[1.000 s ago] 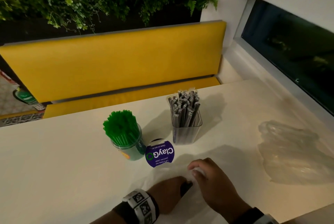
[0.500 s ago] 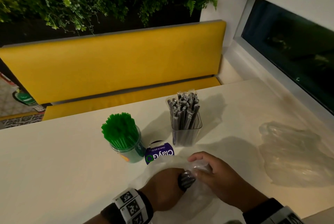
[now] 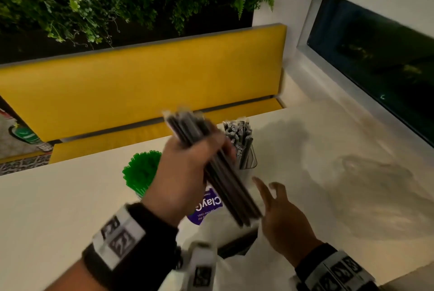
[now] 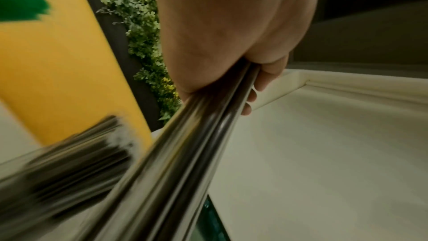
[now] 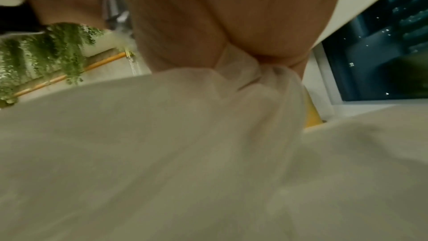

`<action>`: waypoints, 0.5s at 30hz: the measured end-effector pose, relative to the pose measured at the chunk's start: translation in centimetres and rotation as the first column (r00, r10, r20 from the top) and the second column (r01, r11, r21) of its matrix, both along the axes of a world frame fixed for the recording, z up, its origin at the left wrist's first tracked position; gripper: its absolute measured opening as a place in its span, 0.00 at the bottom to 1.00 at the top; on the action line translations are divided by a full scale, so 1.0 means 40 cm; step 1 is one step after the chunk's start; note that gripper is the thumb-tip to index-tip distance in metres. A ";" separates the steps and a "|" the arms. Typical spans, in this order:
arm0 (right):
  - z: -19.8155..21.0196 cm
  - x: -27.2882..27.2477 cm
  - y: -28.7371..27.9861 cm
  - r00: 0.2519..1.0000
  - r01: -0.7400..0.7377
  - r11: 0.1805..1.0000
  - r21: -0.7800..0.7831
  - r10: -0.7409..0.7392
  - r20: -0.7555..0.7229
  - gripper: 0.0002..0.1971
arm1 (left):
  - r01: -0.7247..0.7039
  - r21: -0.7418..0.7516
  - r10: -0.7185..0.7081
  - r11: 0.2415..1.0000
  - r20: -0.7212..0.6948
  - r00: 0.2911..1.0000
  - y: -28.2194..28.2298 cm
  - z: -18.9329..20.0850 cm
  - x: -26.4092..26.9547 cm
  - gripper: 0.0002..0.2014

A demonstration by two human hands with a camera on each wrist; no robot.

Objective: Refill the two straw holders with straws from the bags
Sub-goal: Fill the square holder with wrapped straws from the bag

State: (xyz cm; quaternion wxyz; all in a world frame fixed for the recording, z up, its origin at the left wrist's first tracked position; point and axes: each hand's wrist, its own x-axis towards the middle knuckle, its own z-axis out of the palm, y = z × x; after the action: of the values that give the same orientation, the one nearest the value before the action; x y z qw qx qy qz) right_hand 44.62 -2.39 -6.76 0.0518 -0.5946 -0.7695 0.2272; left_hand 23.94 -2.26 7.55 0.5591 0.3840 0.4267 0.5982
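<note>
The left hand gripped a bundle of dark straws, its long axis tilted, upper end away from the person. The clear holder stood just beyond and right of that hand. The right hand, nearer the person, pinched the bag.

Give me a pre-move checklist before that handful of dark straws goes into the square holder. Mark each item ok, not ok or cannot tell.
1. Left hand grips the bundle of dark straws around its middle: ok.
2. Bundle clear of the plastic bag: ok.
3. Bundle upright over the square clear holder: not ok, tilted.
4. Room left in the holder: cannot tell, it already looks crowded.
5. Right hand pinches the bag: ok in the right wrist view.
6. Green straws out of the path: ok, they stand to the left.
</note>
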 end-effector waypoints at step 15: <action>0.015 -0.063 0.062 0.991 -0.096 0.904 0.416 0.049 0.123 0.40 | -0.239 0.082 0.248 0.968 -0.471 0.846 0.278 -0.113 0.055 0.07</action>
State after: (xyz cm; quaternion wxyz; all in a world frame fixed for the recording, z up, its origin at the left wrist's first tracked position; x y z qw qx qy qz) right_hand 42.09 0.10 -6.15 0.1281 -0.5520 -0.8236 0.0247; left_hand 26.13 8.85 3.04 0.3523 0.4679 0.5906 0.5551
